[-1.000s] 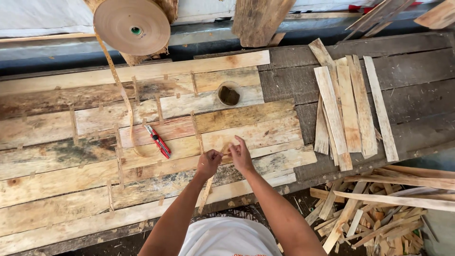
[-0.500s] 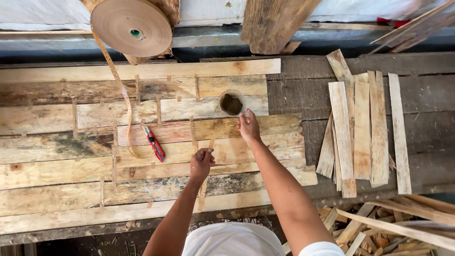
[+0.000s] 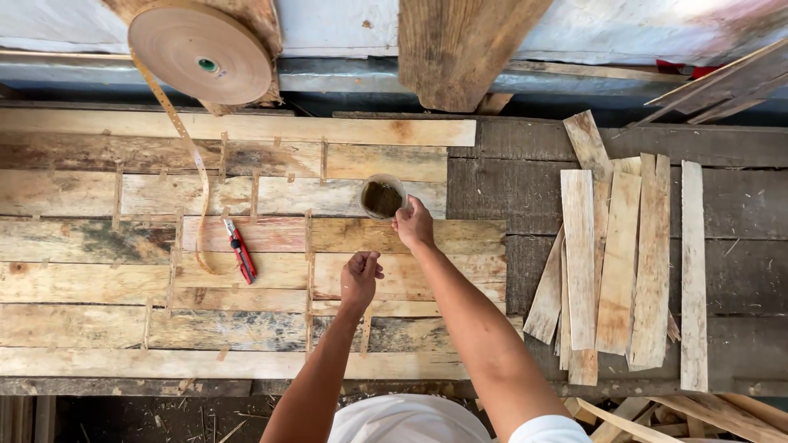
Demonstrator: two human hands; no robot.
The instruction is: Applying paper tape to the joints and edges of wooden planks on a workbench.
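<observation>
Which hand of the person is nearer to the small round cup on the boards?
The right hand is nearer: its fingers are at the rim of the cup. The left hand is closed in a fist, lower on the boards, apart from the cup.

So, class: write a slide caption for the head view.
Right hand at a small cup, left hand closed above joined veneer sheets.

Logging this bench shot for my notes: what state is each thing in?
Cup: upright, open, dark contents.
Right hand: fingers at the cup's rim.
Left hand: fist closed, on the veneer sheets.
Tape roll: mounted, strip hanging loose.
Red cutter: lying flat, untouched.
Wood strips: piled loosely, overlapping.
</observation>
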